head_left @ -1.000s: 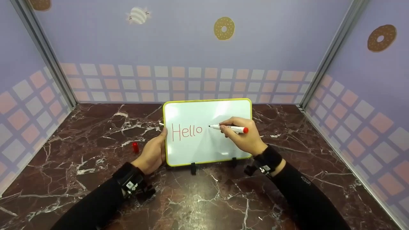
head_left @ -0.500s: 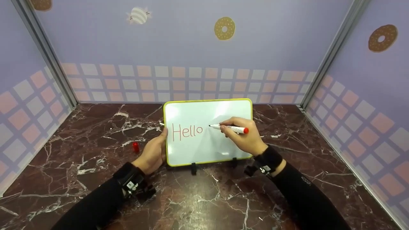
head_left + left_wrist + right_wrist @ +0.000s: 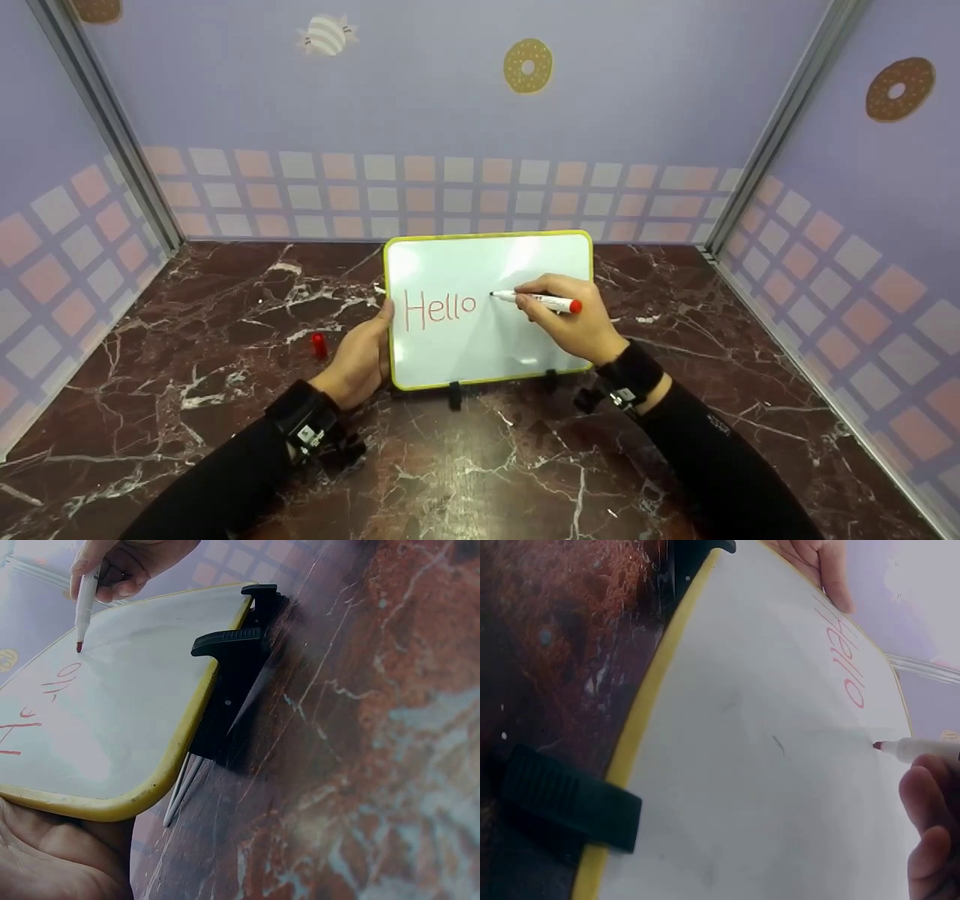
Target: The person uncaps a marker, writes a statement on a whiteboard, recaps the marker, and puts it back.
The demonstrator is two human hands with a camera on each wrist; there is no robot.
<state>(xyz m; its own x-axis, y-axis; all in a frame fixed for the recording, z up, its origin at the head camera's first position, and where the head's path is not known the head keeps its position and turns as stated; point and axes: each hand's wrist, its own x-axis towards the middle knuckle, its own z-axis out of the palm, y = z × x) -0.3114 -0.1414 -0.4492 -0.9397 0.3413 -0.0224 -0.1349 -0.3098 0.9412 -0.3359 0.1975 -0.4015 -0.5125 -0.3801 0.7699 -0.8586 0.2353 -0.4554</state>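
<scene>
A whiteboard (image 3: pixel 465 352) with a yellow frame leans back on a black stand (image 3: pixel 232 690), with "Hello" in red on its left half. My left hand (image 3: pixel 358 360) holds the board's left edge, thumb at the front of the frame and the other fingers behind it, mostly hidden. In my right hand (image 3: pixel 574 311) a white marker (image 3: pixel 551 302) with a red end is pinched between thumb and fingers. Its tip is right at the board's surface, a little right of the "o". The right wrist view shows the marker's dark red tip (image 3: pixel 878 745) close up.
A red marker cap (image 3: pixel 319 346) stands on the dark marbled table (image 3: pixel 225 435), left of my left hand. Two black stand hooks (image 3: pixel 577 799) grip the board's lower edge. Patterned lilac walls (image 3: pixel 420 97) enclose the table at the back and sides.
</scene>
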